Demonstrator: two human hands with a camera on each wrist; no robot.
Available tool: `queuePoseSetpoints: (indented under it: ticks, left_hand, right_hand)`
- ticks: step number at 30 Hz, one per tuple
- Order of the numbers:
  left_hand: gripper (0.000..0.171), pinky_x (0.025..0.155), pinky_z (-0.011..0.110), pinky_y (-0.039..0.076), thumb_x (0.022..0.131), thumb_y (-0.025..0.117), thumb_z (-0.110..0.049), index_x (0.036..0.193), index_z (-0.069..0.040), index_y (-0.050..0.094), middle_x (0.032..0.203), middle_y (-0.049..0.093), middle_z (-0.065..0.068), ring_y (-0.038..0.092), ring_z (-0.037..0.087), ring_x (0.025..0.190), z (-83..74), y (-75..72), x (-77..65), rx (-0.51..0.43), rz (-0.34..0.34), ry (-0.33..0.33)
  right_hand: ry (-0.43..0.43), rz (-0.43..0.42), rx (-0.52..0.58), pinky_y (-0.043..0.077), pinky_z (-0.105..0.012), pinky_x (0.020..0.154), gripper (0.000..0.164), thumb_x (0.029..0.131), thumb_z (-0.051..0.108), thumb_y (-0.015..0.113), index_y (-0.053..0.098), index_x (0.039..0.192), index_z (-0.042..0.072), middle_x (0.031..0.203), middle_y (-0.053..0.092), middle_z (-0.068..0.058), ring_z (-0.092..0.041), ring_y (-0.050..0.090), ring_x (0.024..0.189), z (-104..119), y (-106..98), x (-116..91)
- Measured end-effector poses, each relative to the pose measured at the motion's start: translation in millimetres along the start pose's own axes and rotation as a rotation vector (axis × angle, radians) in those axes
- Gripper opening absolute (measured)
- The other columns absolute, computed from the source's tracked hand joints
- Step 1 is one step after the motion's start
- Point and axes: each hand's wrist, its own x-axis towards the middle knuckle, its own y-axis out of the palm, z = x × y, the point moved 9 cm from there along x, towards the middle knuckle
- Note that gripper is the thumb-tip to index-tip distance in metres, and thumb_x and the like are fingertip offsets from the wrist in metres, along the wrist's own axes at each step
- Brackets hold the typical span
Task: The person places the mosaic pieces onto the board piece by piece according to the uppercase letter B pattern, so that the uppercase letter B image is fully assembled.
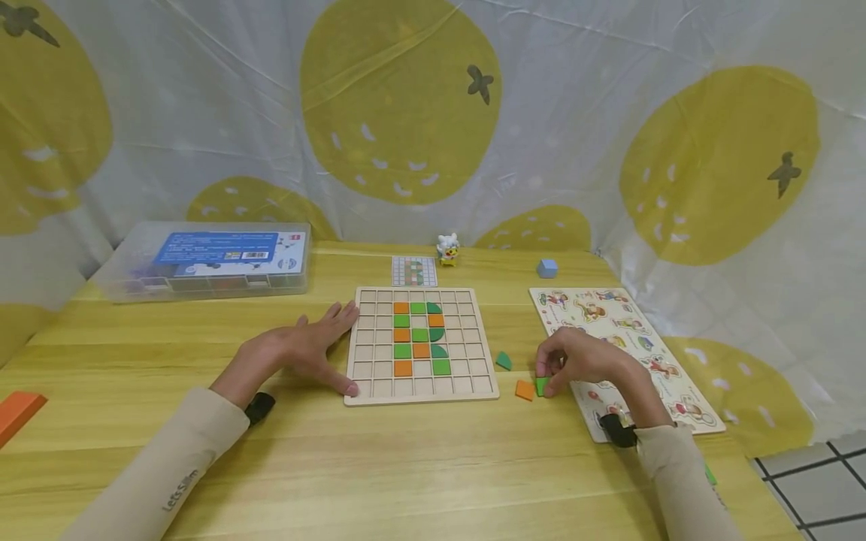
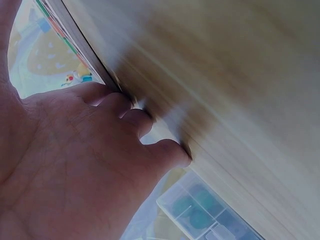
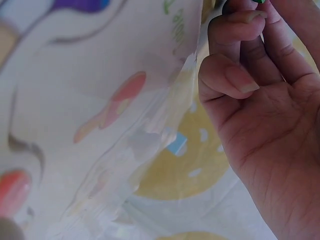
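Observation:
A square wooden grid board point(image 1: 379, 385) lies mid-table in the head view, with orange, light green and dark green tiles set in a pattern in its cells. My left hand point(image 1: 313, 350) is spread at the board's left side, thumb and fingertips at its edge. To the right of the board, my right hand point(image 1: 580, 358) pinches a light green square tile point(image 1: 542, 386) between thumb and fingers. Beside that tile lie an orange square tile point(image 1: 524, 390) and a dark green quarter-round tile point(image 1: 504, 361). In the right wrist view only a sliver of green shows at the fingertips.
A printed pattern card point(image 1: 414, 271) and a small toy figure point(image 1: 447, 249) stand behind the board. A picture puzzle board point(image 1: 612, 323) lies under my right forearm. Farther out are a blue block point(image 1: 546, 268), a clear plastic case point(image 1: 203, 259) and an orange block point(image 1: 19, 415).

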Motion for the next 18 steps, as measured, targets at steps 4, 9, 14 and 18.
queuePoseSetpoints:
  ticks: [4, 9, 14, 18]
  left_hand:
    - [0.140, 0.127, 0.075, -0.001, 0.081, 0.090, -0.061, 0.172, 0.001, 0.004, 0.180, -0.005, 0.022, -0.006, 0.045, 0.166, -0.7, -0.9, -1.3, -0.003, -0.001, 0.000]
    - [0.139, 0.126, 0.075, -0.001, 0.081, 0.090, -0.060, 0.172, 0.001, 0.004, 0.180, -0.004, 0.022, -0.006, 0.045, 0.165, -2.6, -1.6, -2.1, 0.000, -0.005, 0.005]
    - [0.138, 0.126, 0.075, -0.001, 0.081, 0.090, -0.060, 0.172, 0.001, 0.005, 0.180, -0.003, 0.022, -0.005, 0.046, 0.165, -1.6, -1.1, -1.9, -0.001, -0.006, 0.000]
    - [0.139, 0.127, 0.074, -0.001, 0.081, 0.090, -0.062, 0.172, 0.000, 0.005, 0.180, -0.003, 0.021, -0.005, 0.044, 0.166, 0.7, 0.2, -0.3, -0.004, -0.004, -0.011]
  right_hand:
    - [0.005, 0.003, 0.005, 0.053, -0.025, 0.063, 0.021, 0.079, 0.006, 0.095, 0.076, 0.088, 0.008, 0.078, 0.068, 0.003, -0.013, 0.059, 0.069, -0.7, -0.6, -0.4]
    - [0.004, 0.011, 0.005, 0.054, -0.025, 0.064, 0.019, 0.081, 0.006, 0.094, 0.077, 0.088, 0.008, 0.078, 0.068, 0.004, -0.012, 0.061, 0.070, -1.9, -0.1, 0.0]
    - [0.000, 0.009, -0.001, 0.054, -0.025, 0.064, 0.019, 0.081, 0.006, 0.094, 0.076, 0.088, 0.008, 0.078, 0.068, 0.004, -0.012, 0.060, 0.070, -2.0, 0.0, 0.3]
    - [-0.004, 0.015, -0.006, 0.053, -0.024, 0.064, 0.018, 0.081, 0.005, 0.093, 0.077, 0.088, 0.008, 0.078, 0.068, 0.003, -0.011, 0.060, 0.070, -0.2, -0.4, -0.3]
